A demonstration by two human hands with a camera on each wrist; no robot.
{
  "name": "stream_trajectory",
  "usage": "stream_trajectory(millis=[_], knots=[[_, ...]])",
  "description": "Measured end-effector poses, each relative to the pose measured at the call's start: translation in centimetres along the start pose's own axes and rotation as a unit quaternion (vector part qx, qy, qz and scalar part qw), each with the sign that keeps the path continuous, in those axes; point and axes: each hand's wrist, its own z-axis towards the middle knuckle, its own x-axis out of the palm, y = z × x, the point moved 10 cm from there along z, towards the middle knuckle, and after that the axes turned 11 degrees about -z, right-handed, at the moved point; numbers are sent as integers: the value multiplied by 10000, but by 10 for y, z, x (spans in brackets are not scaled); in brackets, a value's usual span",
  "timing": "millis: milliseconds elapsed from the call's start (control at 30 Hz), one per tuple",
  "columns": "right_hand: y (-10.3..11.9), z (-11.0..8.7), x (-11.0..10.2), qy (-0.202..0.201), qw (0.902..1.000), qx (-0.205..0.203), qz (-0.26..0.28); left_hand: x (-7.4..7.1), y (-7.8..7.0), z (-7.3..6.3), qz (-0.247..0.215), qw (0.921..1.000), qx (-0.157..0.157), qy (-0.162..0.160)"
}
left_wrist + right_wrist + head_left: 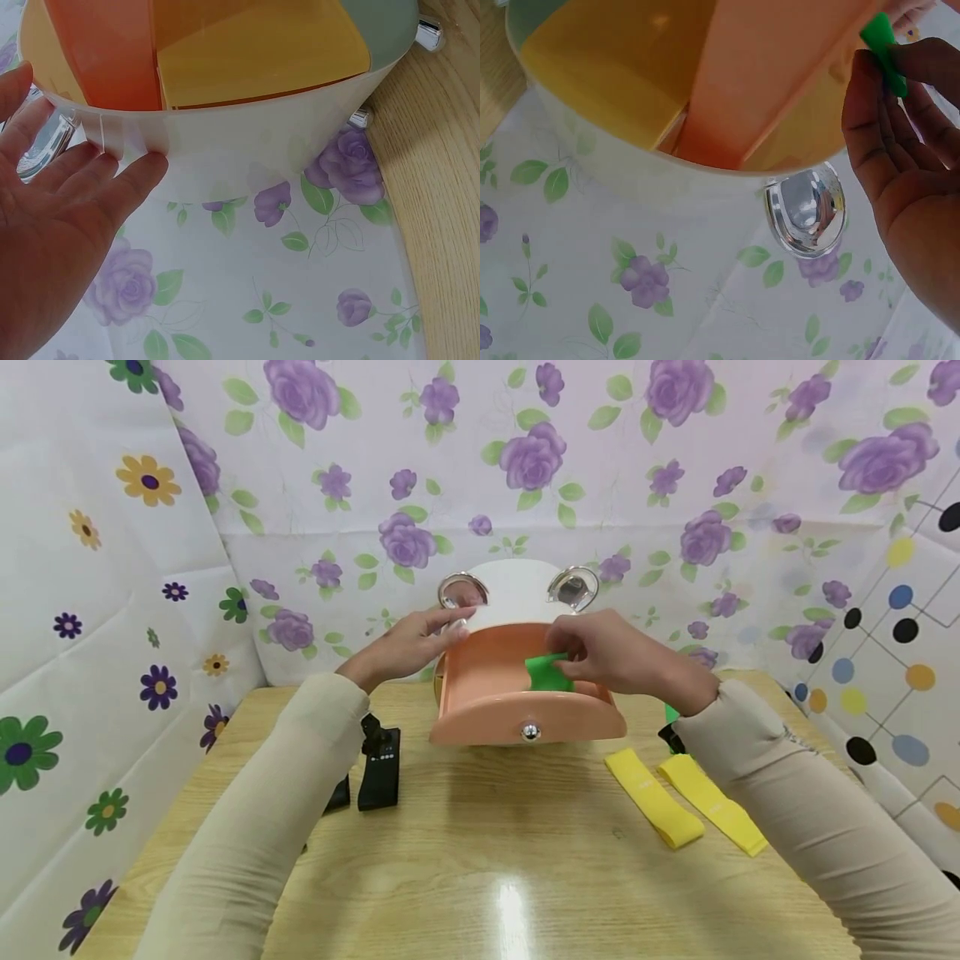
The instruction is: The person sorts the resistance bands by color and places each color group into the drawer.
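Observation:
A white organizer box (517,585) with chrome ear-shaped trims stands at the back of the table, its orange drawer (495,718) pulled out toward me. My right hand (611,656) is over the drawer's right part, pinching a green loop band (546,672) between thumb and fingers. In the right wrist view the green band (886,56) shows as a narrow folded strip at the fingertips. My left hand (412,643) rests on the upper left of the box. Its fingers (131,187) lie extended against the pale side in the left wrist view.
Two yellow loop bands (656,797) lie on the table (480,860) at the right, near a green and black item (671,737) partly behind my right wrist. Black bands (381,772) lie at the left, partly behind my sleeve. Flowered cloth (405,539) hangs behind the box.

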Motion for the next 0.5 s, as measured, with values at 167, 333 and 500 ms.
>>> stream_trajectory(millis=[167,333,500], knots=[[1,-1,5,-6,9990,-273,-353,0,0,-1,-1,10000,10,-17],[-1,-9,1,-147,9979,-385,-503,1,-2,-1,25,10000,69,10],[-4,-22,-13,-586,9940,-546,-742,2,-3,-1,42,10000,68,37]])
